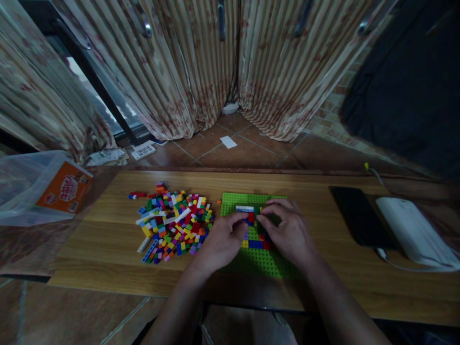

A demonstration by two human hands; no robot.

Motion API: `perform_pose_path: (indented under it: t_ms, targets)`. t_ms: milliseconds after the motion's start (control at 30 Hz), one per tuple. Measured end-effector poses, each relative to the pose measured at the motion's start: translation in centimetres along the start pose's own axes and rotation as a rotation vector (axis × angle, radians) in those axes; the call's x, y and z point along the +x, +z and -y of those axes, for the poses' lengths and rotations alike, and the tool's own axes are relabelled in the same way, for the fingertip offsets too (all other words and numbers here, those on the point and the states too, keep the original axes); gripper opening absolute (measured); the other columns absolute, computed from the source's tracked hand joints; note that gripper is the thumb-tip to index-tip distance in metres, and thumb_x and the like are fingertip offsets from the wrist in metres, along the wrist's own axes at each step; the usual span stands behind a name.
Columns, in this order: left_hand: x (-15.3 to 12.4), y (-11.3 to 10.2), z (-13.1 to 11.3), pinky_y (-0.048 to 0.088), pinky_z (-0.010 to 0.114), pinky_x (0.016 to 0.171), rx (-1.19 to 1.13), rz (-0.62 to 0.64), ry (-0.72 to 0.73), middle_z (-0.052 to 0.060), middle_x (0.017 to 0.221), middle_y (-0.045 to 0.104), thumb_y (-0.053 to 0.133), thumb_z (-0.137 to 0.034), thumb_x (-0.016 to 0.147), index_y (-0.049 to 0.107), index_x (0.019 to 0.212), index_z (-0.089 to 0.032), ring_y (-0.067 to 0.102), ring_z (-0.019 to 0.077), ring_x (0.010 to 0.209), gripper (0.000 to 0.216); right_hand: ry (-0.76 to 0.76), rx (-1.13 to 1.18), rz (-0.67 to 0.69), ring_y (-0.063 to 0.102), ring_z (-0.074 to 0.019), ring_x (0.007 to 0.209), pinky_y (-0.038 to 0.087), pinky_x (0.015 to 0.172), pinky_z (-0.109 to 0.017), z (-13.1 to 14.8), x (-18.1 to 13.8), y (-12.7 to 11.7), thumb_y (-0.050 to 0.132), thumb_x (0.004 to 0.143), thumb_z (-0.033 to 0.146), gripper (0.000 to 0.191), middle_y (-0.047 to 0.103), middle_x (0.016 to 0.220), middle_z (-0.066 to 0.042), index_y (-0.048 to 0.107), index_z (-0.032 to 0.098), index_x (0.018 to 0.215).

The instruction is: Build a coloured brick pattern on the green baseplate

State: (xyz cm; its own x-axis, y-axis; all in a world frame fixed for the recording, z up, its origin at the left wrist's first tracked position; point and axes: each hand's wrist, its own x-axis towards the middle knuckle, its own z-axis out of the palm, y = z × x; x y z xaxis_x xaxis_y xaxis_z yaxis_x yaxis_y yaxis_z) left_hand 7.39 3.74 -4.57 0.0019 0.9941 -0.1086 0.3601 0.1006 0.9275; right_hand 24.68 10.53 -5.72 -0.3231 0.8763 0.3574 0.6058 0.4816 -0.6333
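Note:
A green studded baseplate (264, 268) lies on the table in front of me, carrying rows of toy building bricks. Among these are a white brick (244, 209), a red brick (250, 217) and a blue brick (255, 244). My left hand (222, 239) reaches over the plate's left side, fingers curled and fingertips at the red brick. From the right, my right hand (289, 230) is closed, thumb and forefinger drawn together near a dark green brick (257, 210). Whatever sits between the fingertips of either hand is too small and shaded to name.
A heap of loose colored bricks (179, 223) spreads left of the plate on the wooden table (108, 239). At right lie a black phone (361, 215) and a white device (413, 230) with cables. A clear plastic bin (21, 191) stands far left.

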Motion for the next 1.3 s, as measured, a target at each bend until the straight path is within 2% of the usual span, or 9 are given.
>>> perform_pose_path:
  t_ms: [167,267,367,500,800,1100,1200,1300]
  targets:
    - [0.0,0.0,0.0,0.049,0.026,0.069,0.018,-0.010,0.004,0.002,0.089,0.072,0.049,-0.028,0.091,0.071,0.114,-0.020,0.062,0.0166,0.075,0.033,0.077,-0.050,-0.062,0.058,-0.0291,0.104,0.046,0.093,-0.048,-0.1,0.2,0.4,0.060,0.087,0.041,0.025,0.065,0.107,-0.013,0.071,0.019,0.093]
    - [0.0,0.0,0.0,0.051,0.028,0.073,0.021,-0.009,0.003,0.003,0.091,0.073,0.049,-0.027,0.091,0.070,0.117,-0.020,0.063,0.0173,0.077,0.034,0.102,-0.100,-0.037,0.054,-0.0325,0.112,0.044,0.095,-0.051,-0.1,0.2,1.2,0.058,0.087,0.049,0.040,0.062,0.117,-0.016,0.069,0.018,0.109]
    - [0.0,0.0,-0.1,0.052,0.029,0.077,0.009,0.000,0.017,0.002,0.089,0.072,0.049,-0.024,0.091,0.070,0.117,-0.021,0.064,0.0176,0.078,0.034,0.127,-0.164,-0.010,0.050,-0.0356,0.117,0.041,0.096,-0.057,-0.1,0.1,2.1,0.056,0.086,0.055,0.048,0.060,0.125,-0.018,0.067,0.019,0.116]
    - [0.1,0.2,-0.1,0.052,0.030,0.077,-0.001,-0.002,0.023,0.002,0.084,0.071,0.050,-0.024,0.090,0.071,0.113,-0.020,0.064,0.0176,0.076,0.032,0.156,-0.166,-0.010,0.051,-0.0340,0.117,0.040,0.097,-0.057,-0.5,0.1,2.6,0.058,0.085,0.056,0.045,0.061,0.125,-0.014,0.068,0.023,0.112]
    - [0.0,0.6,0.0,0.041,0.024,0.058,-0.067,-0.007,-0.020,0.000,0.076,0.066,0.049,-0.022,0.087,0.071,0.115,-0.019,0.053,0.0134,0.061,0.036,0.209,-0.163,0.062,0.050,-0.0353,0.122,0.040,0.099,-0.057,-0.6,0.6,2.7,0.058,0.084,0.054,0.045,0.060,0.127,-0.016,0.070,0.021,0.111]
    - [0.1,0.6,-0.2,0.043,0.026,0.062,-0.061,-0.011,-0.010,0.001,0.075,0.066,0.046,-0.020,0.087,0.072,0.112,-0.016,0.052,0.0138,0.062,0.037,0.151,-0.130,0.042,0.050,-0.0345,0.124,0.037,0.102,-0.059,-0.8,0.1,2.8,0.053,0.086,0.061,0.047,0.060,0.131,-0.014,0.072,0.023,0.107]
    - [0.0,0.0,-0.2,0.046,0.027,0.063,-0.097,-0.026,-0.023,0.003,0.080,0.070,0.047,-0.023,0.088,0.072,0.111,-0.013,0.056,0.0151,0.066,0.036,0.178,-0.040,0.042,0.054,-0.0338,0.121,0.038,0.103,-0.057,-1.0,0.4,2.0,0.050,0.086,0.064,0.054,0.063,0.127,-0.015,0.072,0.020,0.106]
    - [0.1,-1.9,0.2,0.047,0.026,0.064,-0.137,-0.084,-0.036,0.003,0.081,0.070,0.051,-0.026,0.087,0.071,0.112,-0.013,0.059,0.0151,0.068,0.034,0.296,0.109,0.025,0.063,-0.0301,0.108,0.046,0.096,-0.050,-1.0,0.9,0.9,0.044,0.089,0.064,0.055,0.071,0.112,-0.014,0.071,0.018,0.105]
